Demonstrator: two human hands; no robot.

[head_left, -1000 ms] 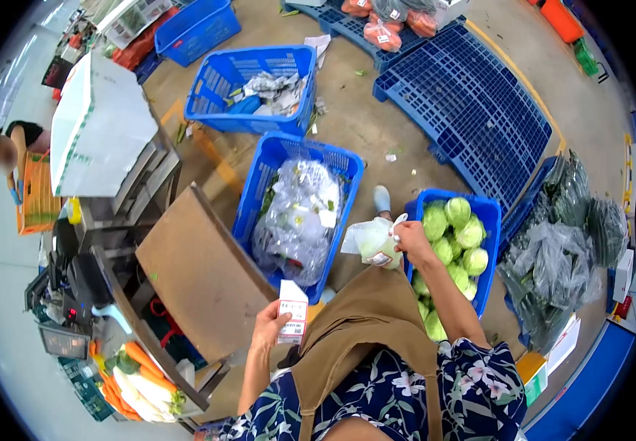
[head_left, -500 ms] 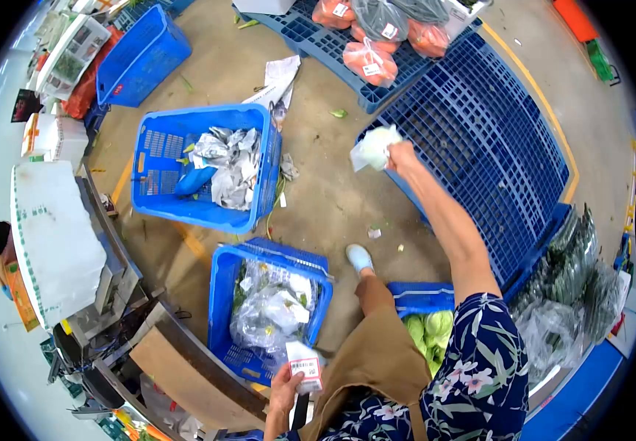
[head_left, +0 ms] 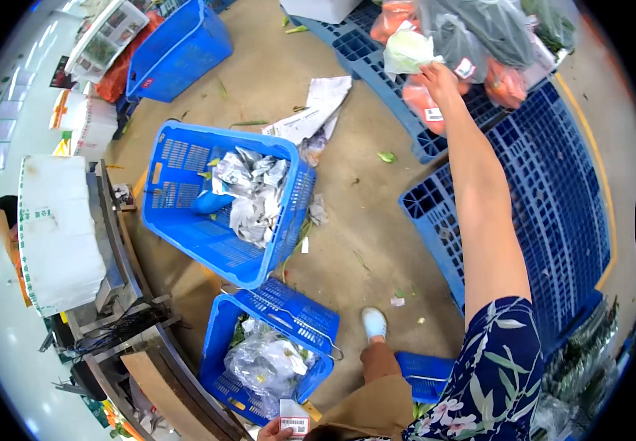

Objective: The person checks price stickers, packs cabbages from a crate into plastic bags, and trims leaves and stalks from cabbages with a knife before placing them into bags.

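My right hand (head_left: 438, 78), arm stretched far forward, grips a pale green bagged cabbage (head_left: 408, 51). It is above the bags of orange-red vegetables (head_left: 422, 105) on the blue pallet. Those bags carry white labels, and dark grey bags (head_left: 456, 44) lie beside them. At the bottom edge, my left hand (head_left: 275, 432) pinches a white barcode label (head_left: 294, 420); part of that hand is out of frame. Just beyond it stands a blue crate (head_left: 215, 334) with crumpled clear plastic (head_left: 263, 364) inside.
Another blue crate (head_left: 158, 213) holds crumpled paper and a blue object. An upper pallet (head_left: 366, 55) bears the bags; a second pallet (head_left: 553, 213) lies to the right. Loose paper (head_left: 314, 110) and leaf scraps are on the floor. A person (head_left: 2, 228) is at far left.
My right hand has carried the bagged cabbage forward from over the near pallet to the bags on the far one. The view has shifted, and my left hand with the label sits lower in frame.
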